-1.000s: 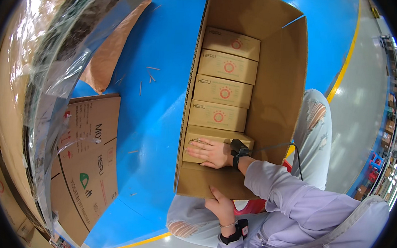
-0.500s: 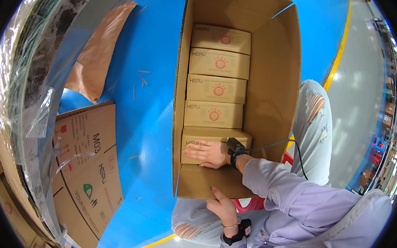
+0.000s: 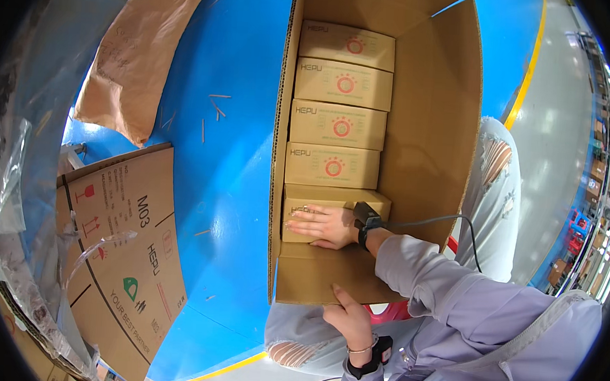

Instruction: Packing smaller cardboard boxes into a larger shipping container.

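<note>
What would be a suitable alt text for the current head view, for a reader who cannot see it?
A person's right hand lies spread on the nearest of five small brown boxes, lined up inside a large open carton, while the left hand holds the carton's near edge. A printed brown cardboard piece is to the left.

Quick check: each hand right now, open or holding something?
Left hand: closed on the near edge of the large carton, thumb inside.
Right hand: open, palm down on the nearest small box, not gripping it.
</note>
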The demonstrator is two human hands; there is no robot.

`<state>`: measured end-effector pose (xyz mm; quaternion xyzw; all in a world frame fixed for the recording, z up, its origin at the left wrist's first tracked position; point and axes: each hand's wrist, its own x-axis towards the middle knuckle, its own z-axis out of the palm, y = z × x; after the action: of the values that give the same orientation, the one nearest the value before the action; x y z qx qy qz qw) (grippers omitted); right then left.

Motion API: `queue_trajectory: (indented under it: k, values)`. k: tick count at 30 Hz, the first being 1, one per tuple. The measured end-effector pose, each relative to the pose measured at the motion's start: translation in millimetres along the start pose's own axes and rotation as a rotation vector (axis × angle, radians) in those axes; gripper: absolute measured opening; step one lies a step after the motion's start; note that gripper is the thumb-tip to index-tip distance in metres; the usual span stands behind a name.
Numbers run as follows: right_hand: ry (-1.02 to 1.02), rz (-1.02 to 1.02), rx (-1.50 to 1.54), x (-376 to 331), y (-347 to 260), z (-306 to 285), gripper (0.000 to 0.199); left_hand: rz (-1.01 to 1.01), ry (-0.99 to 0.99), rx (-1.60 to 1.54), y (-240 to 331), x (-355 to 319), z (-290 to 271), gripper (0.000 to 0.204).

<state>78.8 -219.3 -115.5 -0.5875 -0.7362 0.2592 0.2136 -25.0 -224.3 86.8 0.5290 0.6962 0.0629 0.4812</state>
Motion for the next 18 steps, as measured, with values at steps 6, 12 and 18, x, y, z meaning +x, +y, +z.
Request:
queue_trajectory:
  k: [6, 12, 18]
  values:
    - [0.003, 0.008, 0.019, 0, 5, 15, 0.061, 0.068, 0.033, 0.008, -5, 0, -3, 0.029]
    - [-0.040, 0.057, -0.073, 1, 36, 55, 0.059, 0.029, 0.009, 0.039, 12, -3, -4, 0.028]
    - [0.009, -0.022, -0.036, -8, 69, 96, 0.066, -0.023, -0.031, 0.058, 14, -3, -4, 0.037]
